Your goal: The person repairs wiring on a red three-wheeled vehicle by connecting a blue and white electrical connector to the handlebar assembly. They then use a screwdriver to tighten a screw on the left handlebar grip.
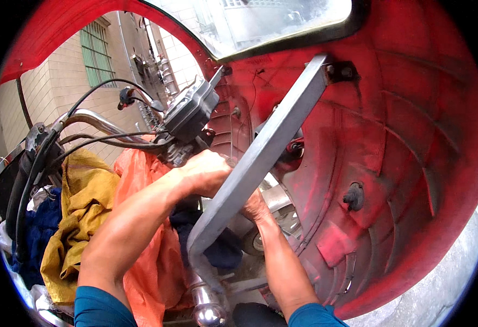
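My left hand reaches in just below the black handlebar clamp and dark instrument housing, its fingertips hidden behind a grey square steel bar. My right hand is lower, also partly behind that bar, with fingers out of sight. What either hand holds cannot be seen. The bar runs diagonally from a black bracket on the red body shell down to a bend at the bottom.
A yellow cloth, orange sheet and blue fabric lie at the left beneath chrome handlebars and cables. A windshield is overhead. A shiny metal cylinder sits at the bottom. A building wall shows outside.
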The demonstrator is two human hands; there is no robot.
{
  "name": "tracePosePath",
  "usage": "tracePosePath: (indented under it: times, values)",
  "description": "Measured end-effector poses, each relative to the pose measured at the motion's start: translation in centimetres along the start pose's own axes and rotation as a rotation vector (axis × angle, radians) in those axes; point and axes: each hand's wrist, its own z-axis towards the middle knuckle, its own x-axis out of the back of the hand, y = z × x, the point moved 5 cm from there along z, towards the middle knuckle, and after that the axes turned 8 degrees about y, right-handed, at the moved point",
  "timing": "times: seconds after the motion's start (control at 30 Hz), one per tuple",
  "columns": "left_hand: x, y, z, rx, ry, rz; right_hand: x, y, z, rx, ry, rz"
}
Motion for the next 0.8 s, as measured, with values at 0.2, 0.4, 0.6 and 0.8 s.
tracePosePath:
  times: [0.2,0.4,0.6,0.8]
  values:
    - [0.2,0.0,0.3,-0.025,-0.02,0.038,0.1,0.4,-0.3,-0.082,0.026,0.113]
    - [0.7,0.2,0.0,0.02,0.001,-0.019,-0.1,-0.5,-0.1,-0.129,0.042,0.219]
    - [0.8,0.3,0.7,0.086,-0.065,-0.077,0.6,3.3,0.3,-0.1,0.04,0.352]
    - [0.4,-0.4,0.5,0.127,-0.03,-0.129,-0.5,0.2,-0.8,-0.394,0.069,0.608]
